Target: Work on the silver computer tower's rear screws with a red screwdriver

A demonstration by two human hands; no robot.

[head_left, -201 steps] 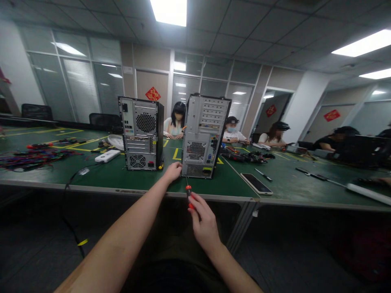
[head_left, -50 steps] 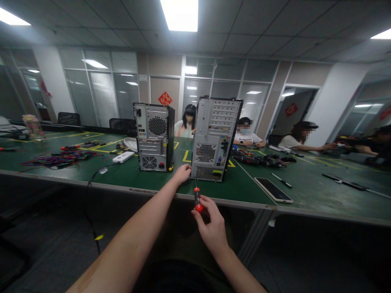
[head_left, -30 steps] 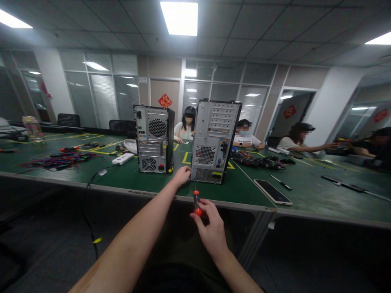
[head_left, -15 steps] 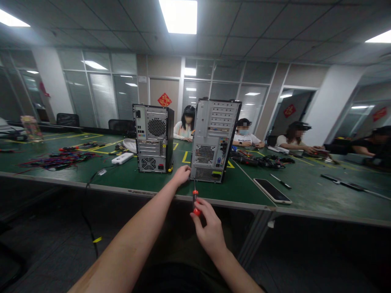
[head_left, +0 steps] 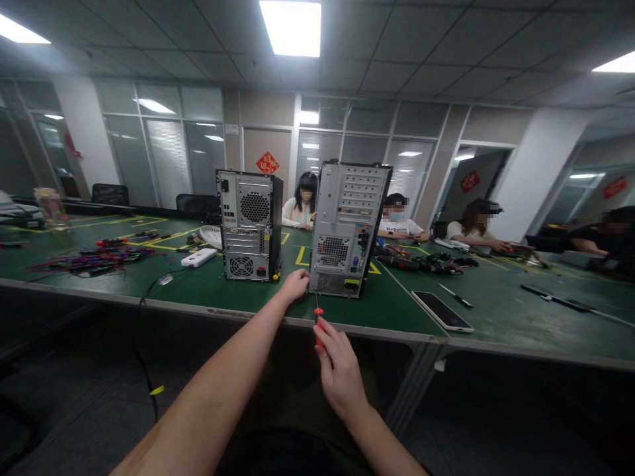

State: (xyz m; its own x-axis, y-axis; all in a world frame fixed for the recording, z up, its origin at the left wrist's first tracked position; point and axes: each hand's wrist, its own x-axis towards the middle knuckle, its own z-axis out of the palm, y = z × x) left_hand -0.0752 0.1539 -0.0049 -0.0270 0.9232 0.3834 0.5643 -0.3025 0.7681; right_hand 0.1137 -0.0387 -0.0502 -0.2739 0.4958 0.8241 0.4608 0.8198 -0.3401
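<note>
A tall grey computer tower (head_left: 337,231) stands upright on the green table with its back panel towards me. My left hand (head_left: 296,284) is closed at its lower left edge, fingers curled against the case and partly hidden. In my right hand (head_left: 338,363) is a red and black screwdriver (head_left: 318,317), held by the handle with closed fingers. Its thin shaft points up to the bottom left corner of the back panel. Whether the tip sits in a screw is too small to tell.
Left of the tower stands a smaller black computer tower (head_left: 248,228). A white power strip (head_left: 198,257) and bundled wires (head_left: 99,256) lie further left. On the right are a phone (head_left: 441,311), another screwdriver (head_left: 455,295) and black cables (head_left: 436,262). Several people sit across the table.
My right hand's fingers have shifted around the screwdriver handle, covering more of its red end. My left hand and the towers have stayed in place.
</note>
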